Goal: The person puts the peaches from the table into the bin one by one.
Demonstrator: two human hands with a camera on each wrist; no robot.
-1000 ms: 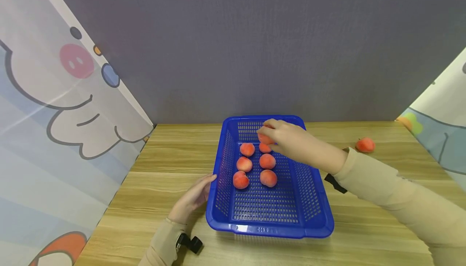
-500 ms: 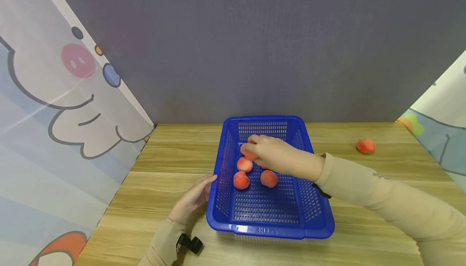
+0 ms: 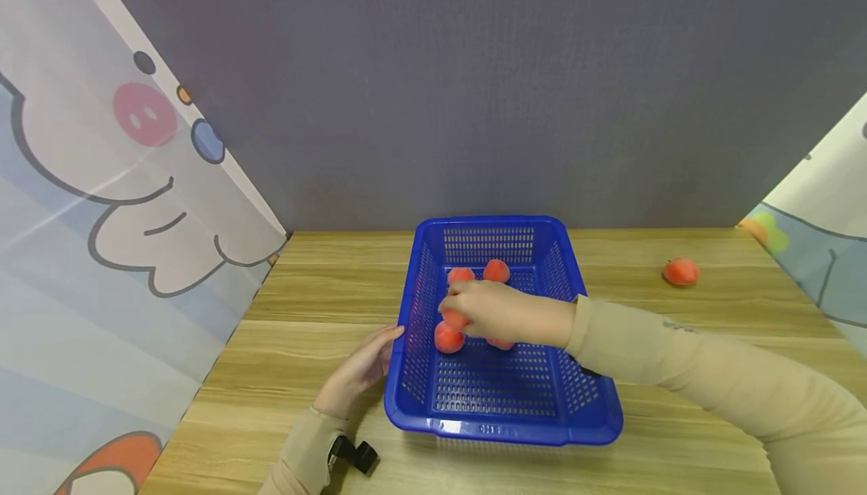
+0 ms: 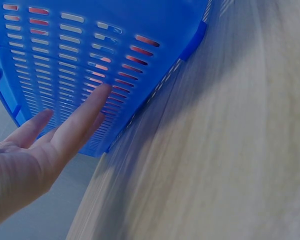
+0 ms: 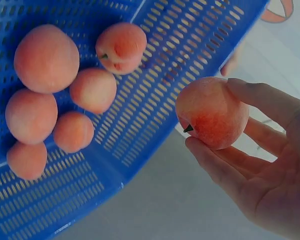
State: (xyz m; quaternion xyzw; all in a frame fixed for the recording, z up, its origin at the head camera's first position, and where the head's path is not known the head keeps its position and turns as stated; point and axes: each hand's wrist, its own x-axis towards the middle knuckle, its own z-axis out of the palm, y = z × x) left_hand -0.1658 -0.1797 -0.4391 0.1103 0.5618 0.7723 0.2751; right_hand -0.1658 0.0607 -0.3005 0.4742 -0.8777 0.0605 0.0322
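Observation:
A blue plastic basket (image 3: pixel 501 433) stands on the wooden table, with several peaches (image 3: pixel 449 338) in its far and left part. Between thumb and fingers, my right hand (image 3: pixel 501 310) holds one peach (image 5: pixel 212 114) above the others. Its small green stem shows in the right wrist view. Two peaches (image 3: pixel 497 271) lie at the far end, and the arm partly covers others. Beside the basket's left wall, my left hand (image 3: pixel 362 365) has its fingers (image 4: pixel 82 116) nearly straight along the perforated outside, one digit reaching the rim.
A single peach (image 3: pixel 680 271) lies on the table (image 3: pixel 325 277) to the right of the basket. A grey panel (image 3: pixel 433 89) rises behind the table. Sheets with cartoon prints (image 3: pixel 156 209) hang at both sides.
Over the last second, my right hand has carried the held peach from the far right of the basket leftward and nearer to me. The left hand has stayed at the rim.

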